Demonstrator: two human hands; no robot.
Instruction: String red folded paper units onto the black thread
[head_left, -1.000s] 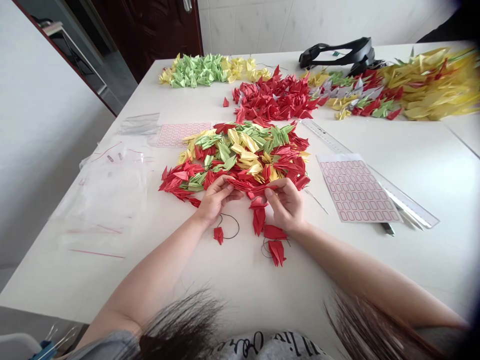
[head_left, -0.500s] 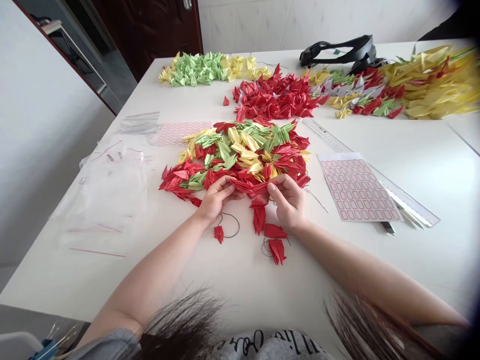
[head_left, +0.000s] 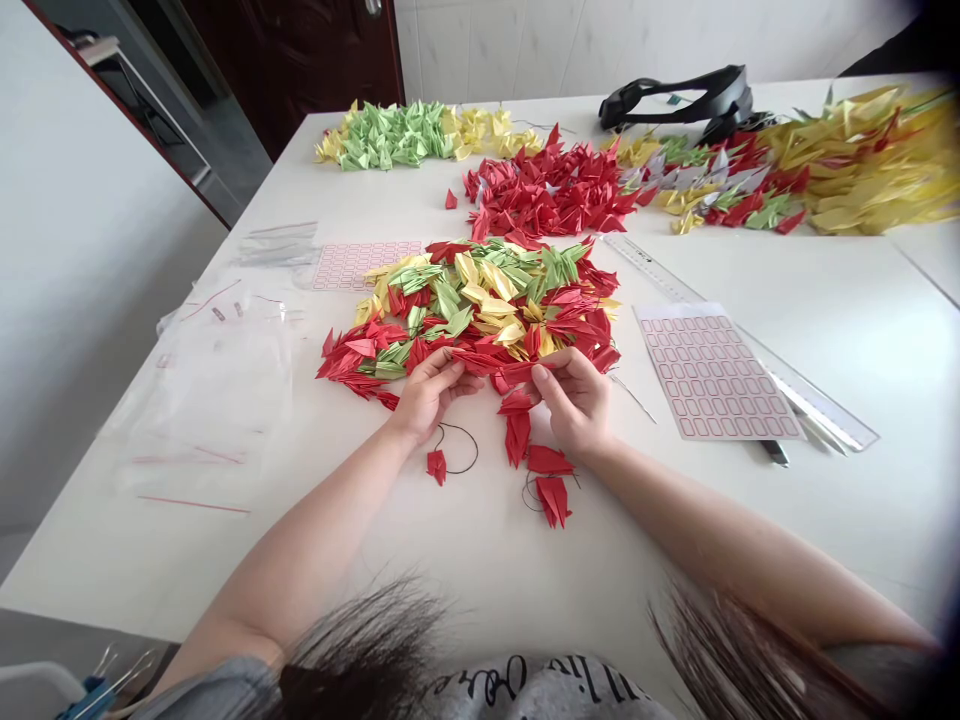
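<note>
A strand of red folded paper cranes [head_left: 491,362] stretches between my two hands at the near edge of a red, yellow and green heap of paper cranes [head_left: 480,300]. My left hand [head_left: 431,395] pinches its left end between thumb and forefinger, the other fingers curled. At its right end my right hand [head_left: 576,402] pinches the red paper with thumb and fingers. Below the hands lie a few loose red cranes [head_left: 553,502] with loops of dark thread [head_left: 466,440]. A thin needle-like piece [head_left: 636,400] rests right of my right hand.
A red crane pile [head_left: 551,190], a green one [head_left: 394,135] and yellow cranes [head_left: 870,170] lie farther back, near a black headset-like strap [head_left: 675,100]. Label sheets [head_left: 720,375], a clear ruler [head_left: 817,400] and a pen-like object lie right. Plastic bags [head_left: 217,380] lie left.
My left hand has shifted slightly left, and more of the red strand shows between the hands. My right hand stays nearly in place. The view has tilted very slightly.
</note>
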